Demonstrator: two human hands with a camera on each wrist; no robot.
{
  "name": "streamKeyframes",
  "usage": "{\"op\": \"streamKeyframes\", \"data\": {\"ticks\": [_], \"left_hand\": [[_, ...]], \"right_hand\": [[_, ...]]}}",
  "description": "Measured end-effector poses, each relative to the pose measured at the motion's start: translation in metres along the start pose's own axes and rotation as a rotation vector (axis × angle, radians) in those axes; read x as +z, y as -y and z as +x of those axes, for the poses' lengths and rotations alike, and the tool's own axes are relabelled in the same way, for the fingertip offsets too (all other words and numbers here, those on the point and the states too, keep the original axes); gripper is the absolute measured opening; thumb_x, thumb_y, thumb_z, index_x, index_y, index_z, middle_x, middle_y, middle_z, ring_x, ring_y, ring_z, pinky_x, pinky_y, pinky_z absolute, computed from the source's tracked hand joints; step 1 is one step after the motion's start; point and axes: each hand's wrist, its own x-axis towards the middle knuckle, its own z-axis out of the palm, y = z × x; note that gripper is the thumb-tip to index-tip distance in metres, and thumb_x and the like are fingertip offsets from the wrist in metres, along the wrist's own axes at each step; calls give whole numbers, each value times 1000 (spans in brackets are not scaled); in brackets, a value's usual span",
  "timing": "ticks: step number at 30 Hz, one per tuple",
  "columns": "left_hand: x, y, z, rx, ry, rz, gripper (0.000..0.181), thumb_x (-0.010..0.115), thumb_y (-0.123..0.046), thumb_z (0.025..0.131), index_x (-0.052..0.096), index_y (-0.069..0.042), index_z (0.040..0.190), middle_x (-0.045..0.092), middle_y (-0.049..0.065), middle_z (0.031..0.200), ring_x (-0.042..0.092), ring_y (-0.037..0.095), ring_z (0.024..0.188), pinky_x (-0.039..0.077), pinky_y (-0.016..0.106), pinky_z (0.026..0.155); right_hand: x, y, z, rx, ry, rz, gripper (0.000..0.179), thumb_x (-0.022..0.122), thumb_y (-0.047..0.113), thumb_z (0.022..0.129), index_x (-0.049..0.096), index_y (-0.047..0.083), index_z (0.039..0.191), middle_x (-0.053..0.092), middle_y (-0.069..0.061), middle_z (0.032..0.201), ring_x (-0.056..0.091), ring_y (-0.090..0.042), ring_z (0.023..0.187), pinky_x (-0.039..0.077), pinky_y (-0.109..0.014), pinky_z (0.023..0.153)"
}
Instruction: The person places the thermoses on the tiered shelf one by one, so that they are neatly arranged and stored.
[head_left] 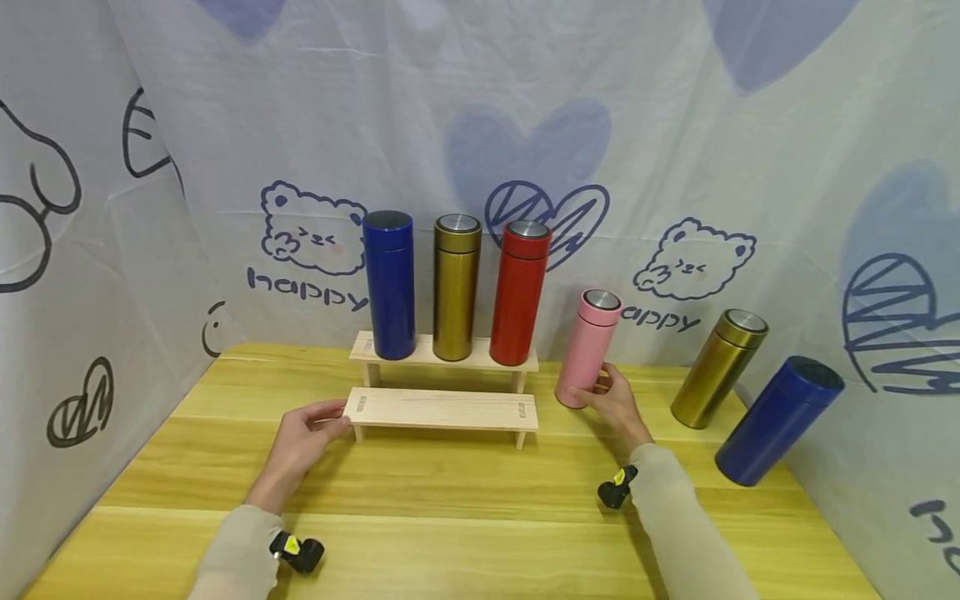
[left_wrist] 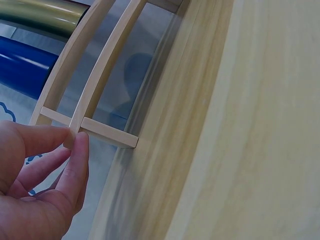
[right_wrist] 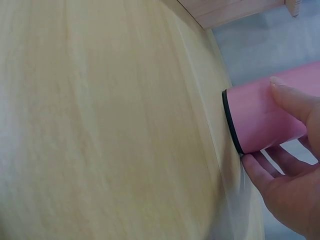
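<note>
My left hand [head_left: 298, 440] pinches the left end of the lower step of a two-step wooden stand [head_left: 442, 408]. In the left wrist view, thumb and fingertips [left_wrist: 79, 150] sit on either side of the board's end. With my right hand [head_left: 617, 405] I grip a pink thermos [head_left: 591, 350] low on its body, just right of the stand. The thermos has a steel-topped lid and stands close to upright; its dark base rim shows in the right wrist view. On the upper step stand a blue thermos [head_left: 392, 292], a gold thermos [head_left: 455, 292] and a red thermos [head_left: 519, 296].
Farther right on the wooden table [head_left: 450, 542] stand another gold thermos [head_left: 716, 375] and another blue thermos [head_left: 776, 425]. Behind and on both sides hangs a pale cloth [head_left: 405, 125] printed with hearts and bears, close behind the upper step.
</note>
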Motion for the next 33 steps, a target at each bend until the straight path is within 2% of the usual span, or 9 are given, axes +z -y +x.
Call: {"op": "streamKeyframes", "data": {"ticks": [11, 18, 26, 33], "left_hand": [[0, -1, 0, -3, 6, -27, 45, 65, -10, 101, 57, 2, 144, 59, 26, 141, 63, -4, 95, 54, 15, 84], [0, -1, 0, 3, 4, -15, 45, 65, -11, 101, 58, 1, 144, 60, 25, 140, 65, -1, 98, 53, 14, 83], [0, 1, 2, 22, 3, -33, 44, 64, -8, 101, 57, 4, 143, 60, 27, 138, 65, -4, 93, 55, 16, 84], [0, 1, 2, -1, 0, -18, 44, 65, -11, 101, 58, 1, 143, 61, 24, 138, 65, -2, 96, 53, 13, 82]], "right_hand": [[1, 0, 1, -8, -11, 6, 79, 80, 19, 91, 37, 4, 155, 52, -29, 147, 53, -44, 134, 45, -54, 114], [2, -1, 0, -23, -32, -12, 77, 80, 20, 91, 39, 4, 154, 53, -30, 145, 54, -44, 132, 46, -54, 113], [4, 1, -2, -31, -42, -1, 75, 80, 18, 92, 40, 4, 154, 53, -29, 146, 54, -44, 133, 46, -55, 114], [5, 3, -2, -16, -31, -13, 75, 79, 19, 93, 39, 6, 155, 50, -25, 151, 52, -43, 136, 44, -55, 116]]}}
